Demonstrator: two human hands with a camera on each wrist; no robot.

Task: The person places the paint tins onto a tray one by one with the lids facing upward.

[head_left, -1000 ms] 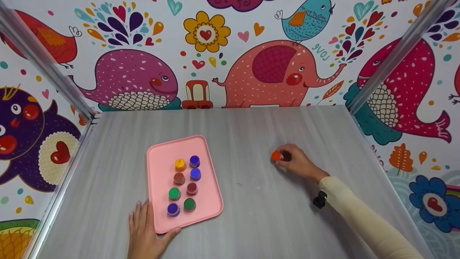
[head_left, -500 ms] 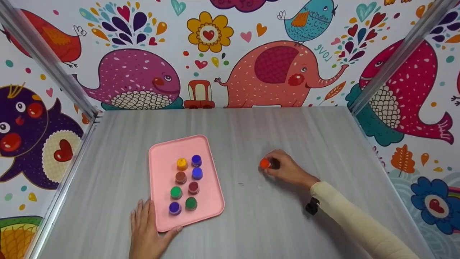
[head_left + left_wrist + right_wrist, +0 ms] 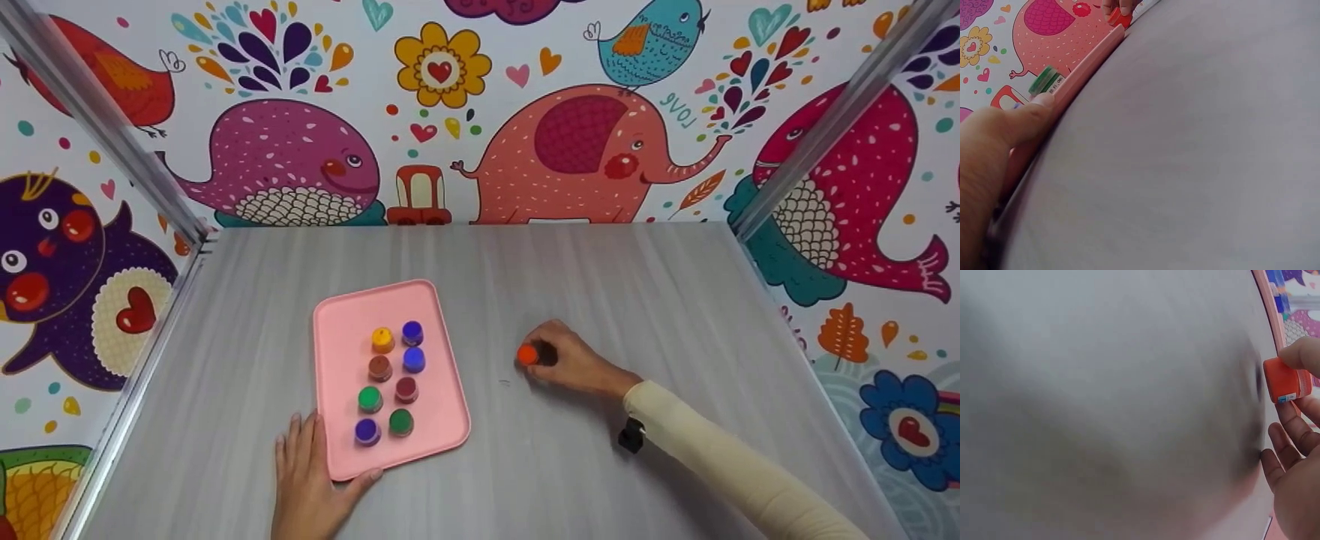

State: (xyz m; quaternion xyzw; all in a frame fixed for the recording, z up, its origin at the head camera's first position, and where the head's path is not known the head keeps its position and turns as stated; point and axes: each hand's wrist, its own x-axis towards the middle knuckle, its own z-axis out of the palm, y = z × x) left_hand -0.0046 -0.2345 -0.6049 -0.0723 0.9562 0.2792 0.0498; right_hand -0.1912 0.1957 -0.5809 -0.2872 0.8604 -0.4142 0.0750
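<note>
My right hand pinches a small orange paint pot between thumb and fingers, to the right of the tray. In the right wrist view the orange pot shows a small label on its side. My left hand rests at the near left corner of a pink tray, fingers straight along its side and thumb at the near edge. In the left wrist view the thumb touches the tray's rim. On the tray stand several capped paint pots, among them a yellow one and a dark green one.
The grey table carries the tray left of centre. Printed panels stand behind and at the sides, with metal posts at the corners. A small black device sits on the right wrist.
My right hand has moved left and toward me with the orange paint pot, closer to the tray. The left hand stays at the tray's corner, and the view has shifted slightly.
</note>
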